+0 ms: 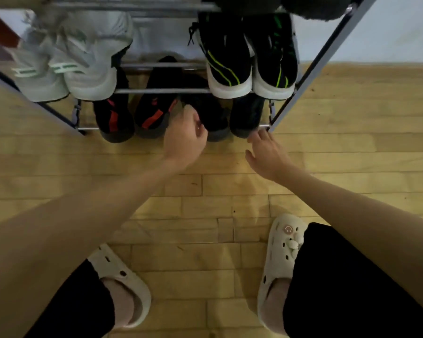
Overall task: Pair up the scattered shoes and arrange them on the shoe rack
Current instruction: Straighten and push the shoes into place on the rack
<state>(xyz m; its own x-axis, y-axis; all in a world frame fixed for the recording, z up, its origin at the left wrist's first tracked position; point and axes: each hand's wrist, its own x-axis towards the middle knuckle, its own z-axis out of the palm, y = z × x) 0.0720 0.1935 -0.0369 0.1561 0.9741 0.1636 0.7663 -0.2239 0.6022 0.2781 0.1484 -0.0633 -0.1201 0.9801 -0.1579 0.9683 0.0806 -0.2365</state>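
Note:
A metal shoe rack (161, 91) stands in front of me. Its bottom shelf holds a black pair with red marks (112, 115) on the left and two plain black shoes on the right. My left hand (185, 137) grips the heel of the left plain black shoe (213, 111). Beside it sits the other plain black shoe (246, 113). My right hand (266, 154) hovers with fingers apart, its fingertips at that shoe's heel and the rack's right corner. One shelf up rest a white pair (66, 71) and a black pair with green stripes (249, 67).
Dark shoes (315, 8) lie on the top shelf at the right. The rack's slanted side frames (320, 67) flank the shelves. I stand on a wooden plank floor (205, 215) in cream clogs (281, 259). A pale wall is behind the rack.

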